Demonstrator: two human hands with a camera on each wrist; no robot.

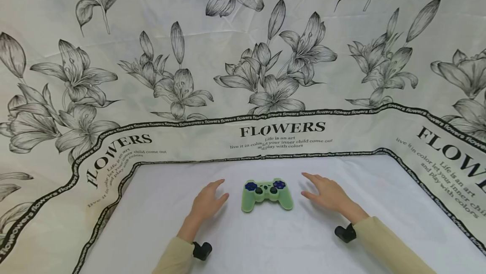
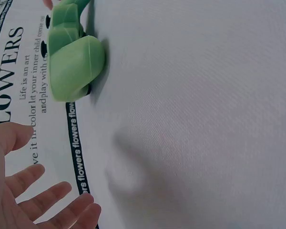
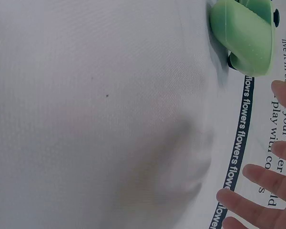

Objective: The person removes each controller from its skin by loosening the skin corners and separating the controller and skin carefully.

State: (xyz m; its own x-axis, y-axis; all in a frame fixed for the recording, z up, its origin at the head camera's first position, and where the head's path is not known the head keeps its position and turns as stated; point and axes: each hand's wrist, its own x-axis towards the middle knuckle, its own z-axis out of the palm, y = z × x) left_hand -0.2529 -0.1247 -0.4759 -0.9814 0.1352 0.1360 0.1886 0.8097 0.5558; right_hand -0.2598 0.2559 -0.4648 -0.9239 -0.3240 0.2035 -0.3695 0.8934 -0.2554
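A light green game controller (image 1: pixel 267 196) with dark blue button areas and two black thumbsticks lies on the white table. To its left, my left hand (image 1: pixel 206 201) hovers with fingers spread and thumb toward the controller, holding nothing. On the other side my right hand (image 1: pixel 329 193) is held the same way, apart from the controller. The left wrist view has the controller's rounded grip (image 2: pixel 76 69) beyond the thumb and loosely extended fingers (image 2: pixel 47 198). In the right wrist view, the other grip (image 3: pixel 243 36) shows at the top, above the spread fingers (image 3: pixel 267 179).
White cloth covers the table (image 1: pixel 265 240). A curtain (image 1: pixel 197 55) printed with lilies and the word FLOWERS surrounds the back and sides, its dark lettered border running along the table's edge. Black wrist cameras (image 1: pixel 202 251) sit at both cuffs.
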